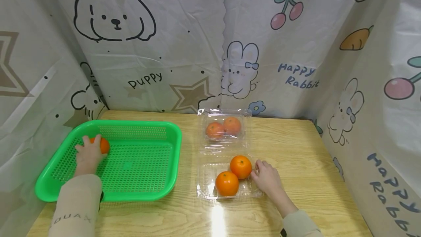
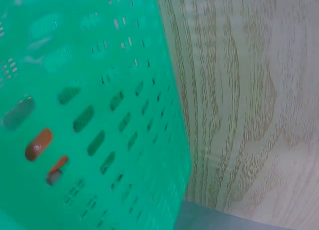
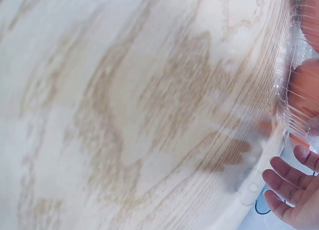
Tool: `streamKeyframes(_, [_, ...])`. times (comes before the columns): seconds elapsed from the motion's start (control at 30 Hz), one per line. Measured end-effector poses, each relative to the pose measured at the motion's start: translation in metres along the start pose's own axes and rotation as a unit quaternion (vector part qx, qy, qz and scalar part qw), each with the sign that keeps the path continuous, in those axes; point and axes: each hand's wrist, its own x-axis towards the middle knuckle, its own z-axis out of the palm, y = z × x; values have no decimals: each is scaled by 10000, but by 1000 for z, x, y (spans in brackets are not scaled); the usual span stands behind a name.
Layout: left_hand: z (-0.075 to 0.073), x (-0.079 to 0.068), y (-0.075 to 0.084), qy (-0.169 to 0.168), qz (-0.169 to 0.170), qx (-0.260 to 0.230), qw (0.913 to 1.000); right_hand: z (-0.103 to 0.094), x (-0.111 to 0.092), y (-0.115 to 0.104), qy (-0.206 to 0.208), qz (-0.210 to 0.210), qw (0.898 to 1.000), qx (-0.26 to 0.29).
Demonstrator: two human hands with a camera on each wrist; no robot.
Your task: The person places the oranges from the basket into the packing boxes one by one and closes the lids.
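At the left of the head view, my left hand (image 1: pixel 88 154) reaches into a green plastic basket (image 1: pixel 175 164). Its fingers grip an orange (image 1: pixel 105 145), whose right side shows beside them. In the left wrist view the basket wall (image 2: pixel 144 165) hides that hand, and orange colour shows through its slots. My right hand (image 1: pixel 268 179) is at the right edge of a clear plastic fruit box (image 1: pixel 207 169), its fingers relaxed and slightly bent in the right wrist view. Two oranges, one behind (image 1: pixel 241 166) and one in front (image 1: pixel 227 184), sit in this box.
Behind the front box, another clear plastic section (image 1: pixel 245 140) covers two more oranges (image 1: pixel 215 130). Everything stands on a wood-grain table (image 1: pixel 289 149). A printed cloth (image 1: pixel 184 39) with cartoon figures hangs behind the table and along both sides.
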Motion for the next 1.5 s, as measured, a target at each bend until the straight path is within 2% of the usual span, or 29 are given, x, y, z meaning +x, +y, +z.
streamKeyframes(0.13, [0, -1, 2, -89, -103, -147, 9998, 0, 0, 0, -18, -9, 10000, -10])
streamKeyframes(0.47, [5, 0, 2, -11, -134, -4, 9999, 1, -1, 0, -94, 45, 9999, 21])
streamKeyframes(0.83, [4, -1, 1, -108, -222, -118, 9996, 0, -2, -1, -103, 50, 9999, 31])
streamKeyframes(1.17, [4, -5, 5, 70, -296, -139, 9994, -1, -2, -2, -122, 70, 9999, 49])
streamKeyframes(1.3, [4, -7, 10, 202, -366, -185, 9990, 0, -1, -2, -90, 60, 9999, 36])
streamKeyframes(1.5, [3, -9, 21, 463, -299, -340, 9979, 1, -2, -1, 120, -61, 9999, -27])
